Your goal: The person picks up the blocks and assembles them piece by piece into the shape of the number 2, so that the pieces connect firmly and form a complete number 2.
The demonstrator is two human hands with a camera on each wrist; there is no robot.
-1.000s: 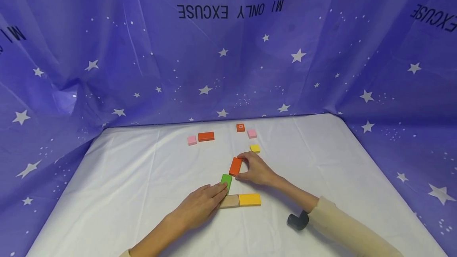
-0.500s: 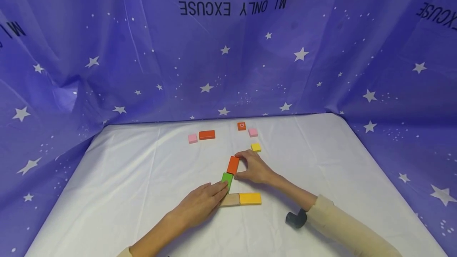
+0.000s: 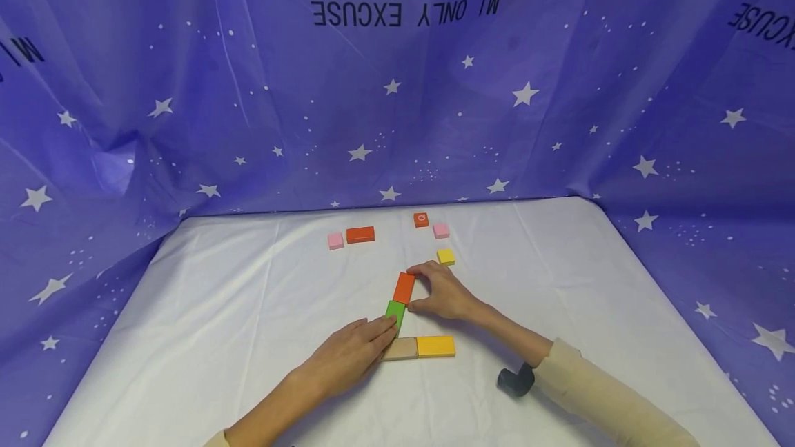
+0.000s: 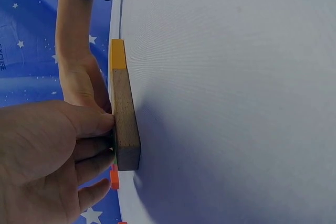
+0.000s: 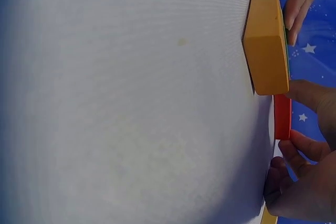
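Thumb and fingers of my right hand (image 3: 444,293) grip the two ends of a red-orange rectangular block (image 3: 404,287), which lies flat on the cloth. Its near end meets the far end of a green block (image 3: 394,310). Fairly straight fingers of my left hand (image 3: 350,356) rest on the green block and cover part of it. In the left wrist view, the left thumb is by the edge of a plain wooden block (image 4: 125,106). End to end with the wooden block lies a yellow-orange block (image 3: 436,345); the right wrist view shows it large.
Farther back lie a long red block (image 3: 360,234), a pink block (image 3: 335,241), a small red block (image 3: 421,219), another pink block (image 3: 441,230) and a yellow block (image 3: 446,256). A dark device (image 3: 515,381) sits at the right wrist. Purple starry cloth (image 3: 397,130) hangs behind.
My right hand has shifted the red-orange block slightly left, so its end now touches the green block. The left hand has stayed in place.
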